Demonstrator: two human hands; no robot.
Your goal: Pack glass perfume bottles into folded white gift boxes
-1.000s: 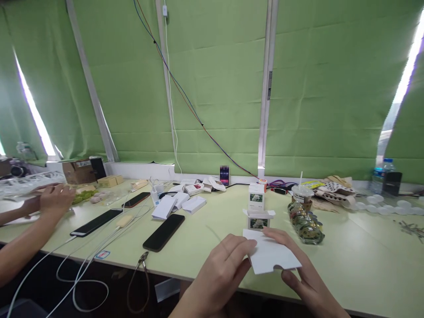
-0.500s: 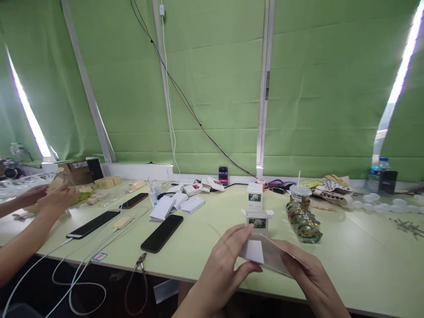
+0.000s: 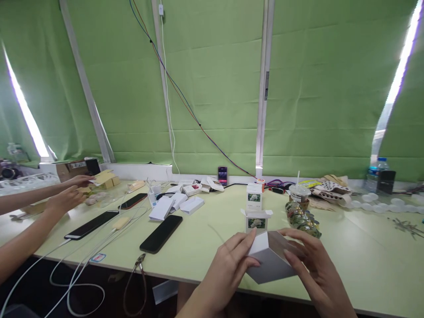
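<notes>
Between my two hands, above the table's front edge, is a small white cardboard box (image 3: 273, 265), partly unfolded into shape. My left hand (image 3: 232, 260) pinches its left end between thumb and fingers. On the other side my right hand (image 3: 309, 260) grips the right end, with the thumb on the near panel. Just beyond stands a white box with a flower picture (image 3: 256, 223), its top flaps spread. Behind that is another flower-picture box (image 3: 254, 198). To their right several glass jars with metallic lids (image 3: 301, 221) lie in a row.
Several flat white cartons (image 3: 177, 203) lie left of centre, near a black phone (image 3: 161, 234). White cables (image 3: 74, 265) trail over the left edge. At far left a co-worker's hands (image 3: 66, 198) handle small yellow cartons. A lidded cup (image 3: 300, 194) stands behind the jars.
The carton in my hands has gone from nearly flat to a more opened, box-like form, and my right fingers have shifted up over it. The co-worker's hands have moved right to a yellow carton.
</notes>
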